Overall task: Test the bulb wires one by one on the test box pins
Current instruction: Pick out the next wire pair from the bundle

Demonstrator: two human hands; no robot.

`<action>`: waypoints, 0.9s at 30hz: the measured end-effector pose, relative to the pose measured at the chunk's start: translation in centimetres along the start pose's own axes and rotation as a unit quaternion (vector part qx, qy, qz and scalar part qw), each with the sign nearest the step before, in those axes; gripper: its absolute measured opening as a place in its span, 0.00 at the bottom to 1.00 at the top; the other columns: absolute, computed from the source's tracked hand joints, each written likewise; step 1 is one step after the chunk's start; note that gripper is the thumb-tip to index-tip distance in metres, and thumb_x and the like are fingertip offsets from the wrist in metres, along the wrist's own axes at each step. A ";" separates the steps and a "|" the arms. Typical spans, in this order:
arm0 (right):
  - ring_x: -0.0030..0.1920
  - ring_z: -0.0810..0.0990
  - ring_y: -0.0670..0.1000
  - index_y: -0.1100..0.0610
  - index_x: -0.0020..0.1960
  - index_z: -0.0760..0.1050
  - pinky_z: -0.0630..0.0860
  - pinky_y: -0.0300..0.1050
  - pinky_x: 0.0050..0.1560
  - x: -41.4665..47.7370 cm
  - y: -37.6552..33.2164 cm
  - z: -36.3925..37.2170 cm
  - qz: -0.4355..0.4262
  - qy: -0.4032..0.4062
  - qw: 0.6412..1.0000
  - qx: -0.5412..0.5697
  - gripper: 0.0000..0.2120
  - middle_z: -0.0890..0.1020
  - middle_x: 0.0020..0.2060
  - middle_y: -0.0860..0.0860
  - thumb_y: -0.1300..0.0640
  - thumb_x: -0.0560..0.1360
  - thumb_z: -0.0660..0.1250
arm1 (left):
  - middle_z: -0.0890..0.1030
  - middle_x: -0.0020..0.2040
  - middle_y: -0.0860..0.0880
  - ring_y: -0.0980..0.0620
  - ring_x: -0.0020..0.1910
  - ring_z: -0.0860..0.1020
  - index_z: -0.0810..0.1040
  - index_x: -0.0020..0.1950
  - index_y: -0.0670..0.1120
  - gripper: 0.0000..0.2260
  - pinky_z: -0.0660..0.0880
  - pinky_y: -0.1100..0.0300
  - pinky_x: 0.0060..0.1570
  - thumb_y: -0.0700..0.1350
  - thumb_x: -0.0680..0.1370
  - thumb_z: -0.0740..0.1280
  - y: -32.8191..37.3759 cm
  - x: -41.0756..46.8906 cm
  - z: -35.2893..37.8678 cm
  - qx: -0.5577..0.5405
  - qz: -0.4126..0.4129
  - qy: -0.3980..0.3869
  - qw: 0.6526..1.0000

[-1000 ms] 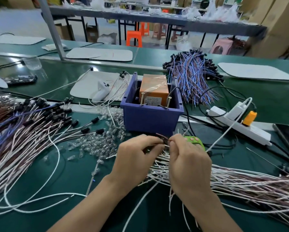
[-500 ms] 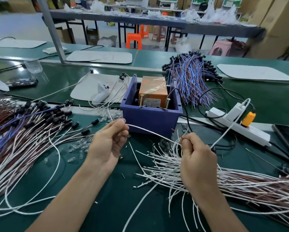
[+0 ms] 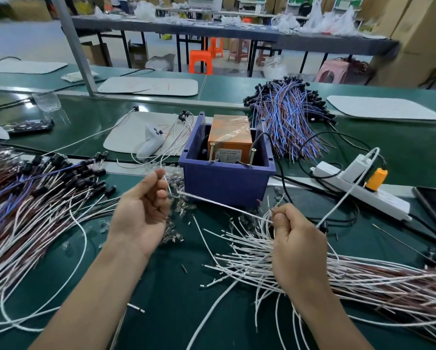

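The person held one white wire (image 3: 224,205) stretched between the two hands, just in front of the purple bin (image 3: 224,183) in which the orange test box (image 3: 230,137) stood. I think the wire was pulled straight like this to separate it from the heap of white wires (image 3: 249,256) on the desk (image 3: 174,299), so that only one piece would go to the test. The box sat close to the person, and its two pins (image 3: 211,154) stood up at the near side, easy to reach with a wire end. The wire touched neither pin yet.

The hands were apart. The left hand (image 3: 141,215) was lifted above the desk with the palm turned partly toward the person. Its fingers were curled, and the thumb and forefinger pinched the left end of the wire. The right hand (image 3: 299,246) was lower, over the heap, with the back of the hand up and the fingers closed in a loose fist that pinched the other end. The wire ends were too small for me to see if a bulb was there.
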State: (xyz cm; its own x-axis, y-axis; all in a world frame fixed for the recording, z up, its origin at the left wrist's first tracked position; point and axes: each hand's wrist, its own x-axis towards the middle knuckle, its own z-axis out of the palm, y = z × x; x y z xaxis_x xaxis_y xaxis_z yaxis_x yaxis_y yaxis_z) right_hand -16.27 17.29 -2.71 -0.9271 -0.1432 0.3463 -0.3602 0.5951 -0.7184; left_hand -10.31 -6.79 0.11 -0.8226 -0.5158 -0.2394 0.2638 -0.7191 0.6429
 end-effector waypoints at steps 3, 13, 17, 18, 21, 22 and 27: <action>0.31 0.69 0.50 0.52 0.41 0.74 0.65 0.48 0.32 0.1 -0.1 -0.6 -0.003 0.021 0.999 0.029 0.12 0.71 0.27 0.46 0.60 0.83 0.62 | 0.78 0.29 0.52 0.59 0.24 0.72 0.85 0.30 0.48 0.18 0.68 0.69 0.24 0.49 0.80 0.67 0.2 0.2 -0.5 0.082 0.045 0.042 0.995; 0.31 0.70 0.45 0.51 0.40 0.74 0.65 0.35 0.33 -0.1 -0.4 -0.7 -0.006 0.053 0.996 0.068 0.13 0.75 0.30 0.45 0.60 0.82 0.63 | 0.78 0.27 0.42 0.52 0.24 0.72 0.87 0.39 0.44 0.06 0.66 0.65 0.23 0.45 0.69 0.72 -4.1 -2.8 0.9 0.380 0.117 -0.111 0.911; 0.35 0.73 0.46 0.50 0.41 0.74 0.67 0.37 0.36 -0.2 -0.3 -0.3 -0.027 0.009 0.999 0.033 0.13 0.75 0.30 0.47 0.61 0.82 0.65 | 0.83 0.35 0.41 0.50 0.29 0.78 0.88 0.50 0.47 0.08 0.75 0.63 0.28 0.45 0.80 0.68 -4.9 -2.6 1.9 0.287 0.075 -0.079 0.952; 0.37 0.74 0.45 0.49 0.41 0.75 0.68 0.36 0.37 -0.3 -0.4 -0.2 -0.038 -0.003 0.999 0.029 0.13 0.76 0.32 0.46 0.62 0.82 0.65 | 0.83 0.35 0.43 0.51 0.29 0.78 0.88 0.48 0.46 0.08 0.75 0.64 0.29 0.45 0.79 0.68 -4.9 -2.5 2.2 0.262 0.069 -0.065 0.960; 0.37 0.75 0.42 0.46 0.41 0.75 0.68 0.33 0.35 -0.6 -0.8 0.0 -0.064 -0.051 0.996 0.019 0.13 0.78 0.38 0.38 0.60 0.81 0.65 | 0.81 0.33 0.46 0.54 0.28 0.76 0.87 0.42 0.45 0.08 0.73 0.66 0.28 0.47 0.73 0.70 -4.3 -2.6 2.5 0.204 0.058 -0.062 0.975; 0.35 0.75 0.44 0.45 0.41 0.74 0.68 0.34 0.34 -0.7 -0.7 0.2 -0.063 -0.069 0.996 0.015 0.12 0.78 0.37 0.39 0.58 0.81 0.65 | 0.81 0.33 0.46 0.54 0.28 0.75 0.87 0.41 0.45 0.07 0.72 0.67 0.28 0.47 0.73 0.71 -4.2 -2.7 2.5 0.200 0.058 -0.065 0.976; 0.43 0.73 0.47 0.45 0.44 0.79 0.65 0.37 0.41 -1.0 -0.7 0.2 -0.076 -0.028 0.997 -0.011 0.09 0.77 0.34 0.39 0.58 0.80 0.67 | 0.80 0.33 0.45 0.52 0.30 0.75 0.82 0.35 0.47 0.14 0.73 0.65 0.30 0.43 0.81 0.67 -3.9 -3.1 2.1 0.237 0.082 -0.082 0.965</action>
State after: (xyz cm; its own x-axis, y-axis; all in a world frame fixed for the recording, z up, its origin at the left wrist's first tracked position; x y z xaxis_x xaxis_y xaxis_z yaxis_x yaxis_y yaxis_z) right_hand -15.14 16.91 -2.69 -0.8663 -0.2765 0.4160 -0.4956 0.5799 -0.6466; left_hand -9.89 -1.40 -0.17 -0.8679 -0.4965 -0.0136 0.1690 -0.3210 0.9319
